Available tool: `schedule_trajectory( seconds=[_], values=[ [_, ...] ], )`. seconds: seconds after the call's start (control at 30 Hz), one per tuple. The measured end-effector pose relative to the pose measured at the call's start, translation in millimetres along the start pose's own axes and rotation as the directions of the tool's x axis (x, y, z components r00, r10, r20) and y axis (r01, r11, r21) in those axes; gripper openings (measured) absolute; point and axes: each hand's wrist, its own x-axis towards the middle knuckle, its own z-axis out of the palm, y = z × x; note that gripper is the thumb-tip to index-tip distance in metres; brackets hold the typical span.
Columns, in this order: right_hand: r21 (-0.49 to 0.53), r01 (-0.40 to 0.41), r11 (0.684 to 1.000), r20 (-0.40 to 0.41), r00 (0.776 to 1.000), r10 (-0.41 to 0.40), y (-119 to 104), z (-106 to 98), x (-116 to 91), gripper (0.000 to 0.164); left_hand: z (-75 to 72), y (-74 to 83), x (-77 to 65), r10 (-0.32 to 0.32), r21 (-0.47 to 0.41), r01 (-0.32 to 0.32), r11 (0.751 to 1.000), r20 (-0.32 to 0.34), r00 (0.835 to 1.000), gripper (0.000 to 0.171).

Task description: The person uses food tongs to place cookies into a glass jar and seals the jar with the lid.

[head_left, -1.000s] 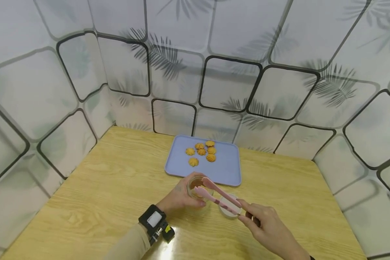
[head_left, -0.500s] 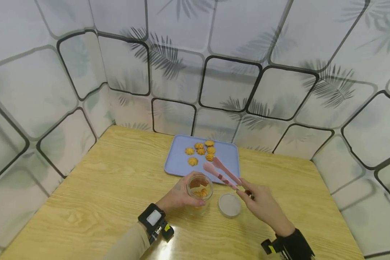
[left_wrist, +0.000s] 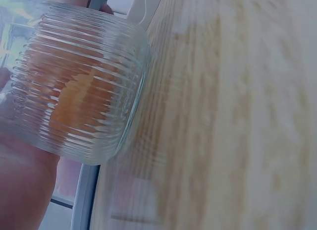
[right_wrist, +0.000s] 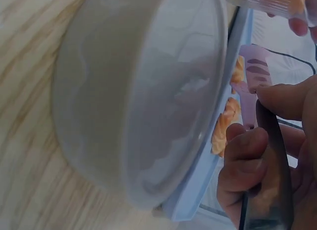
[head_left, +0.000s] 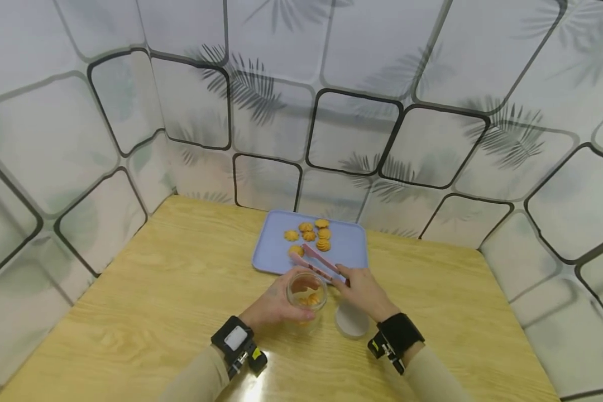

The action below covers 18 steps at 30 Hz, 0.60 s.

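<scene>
My left hand grips a ribbed clear glass jar from its left side. Several golden cookies lie inside the jar. My right hand holds pink tongs with a dark metal handle. The tong tips are at the nearest cookie on the blue tray, one on each side of it; whether they press on it I cannot tell. Several other piped cookies sit farther back on the tray.
A round white lid lies on the wooden table, right of the jar and below my right wrist. Behind the tray rises a patterned cloth wall, with further walls at both sides.
The tongs have come out from over the jar mouth and moved forward and left to the tray's nearest cookie. My left hand and the jar have barely moved.
</scene>
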Motion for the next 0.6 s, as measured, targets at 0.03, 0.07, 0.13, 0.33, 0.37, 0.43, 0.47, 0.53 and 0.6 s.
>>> schedule_trajectory(
  seconds=[0.03, 0.07, 0.13, 0.33, 0.37, 0.43, 0.47, 0.53, 0.6],
  values=[
    [0.003, -0.012, 1.0, 0.0, 1.0, 0.012, -1, 2, 1, 0.045, -0.4, 0.0, -0.1, 0.0, -0.003, 0.0, 1.0, 0.006, 1.0, 0.078],
    [0.005, -0.019, 1.0, 0.0, 1.0, 0.019, -1, 4, 3, 0.045, -0.8, -0.3, -0.2, 0.0, -0.004, 0.0, 1.0, 0.011, 1.0, 0.079],
    [0.013, -0.028, 1.0, -0.001, 1.0, 0.028, -2, 5, 5, 0.045, -1.2, -0.4, 0.0, 0.001, -0.01, -0.001, 1.0, 0.017, 1.0, 0.08],
    [-0.003, 0.003, 1.0, -0.001, 1.0, -0.003, 1, 5, 15, 0.04, -2.2, -0.7, 0.8, 0.002, -0.004, -0.002, 1.0, 0.011, 1.0, 0.074],
    [-0.008, 0.005, 1.0, 0.001, 1.0, -0.005, 1, 6, 16, 0.04, -2.2, -0.7, 0.9, 0.001, -0.009, -0.001, 1.0, 0.009, 1.0, 0.073],
    [-0.02, -0.01, 1.0, 0.006, 1.0, 0.01, 1, 7, 19, 0.04, -2.0, -0.8, 1.3, 0.001, -0.021, -0.001, 1.0, 0.012, 1.0, 0.073],
    [-0.03, -0.021, 0.999, 0.006, 1.0, 0.021, 0, 7, 20, 0.041, -1.8, -0.9, 1.5, 0.001, -0.028, -0.001, 1.0, 0.012, 1.0, 0.073],
    [-0.045, -0.043, 0.998, 0.005, 0.999, 0.044, -1, 8, 21, 0.041, -1.4, -1.1, 1.9, 0.004, -0.037, -0.004, 0.999, 0.013, 1.0, 0.074],
    [-0.06, -0.06, 0.996, 0.006, 0.998, 0.061, -3, 9, 23, 0.042, -1.1, -1.2, 2.0, 0.007, -0.038, -0.007, 0.999, 0.009, 1.0, 0.073]
  ],
)
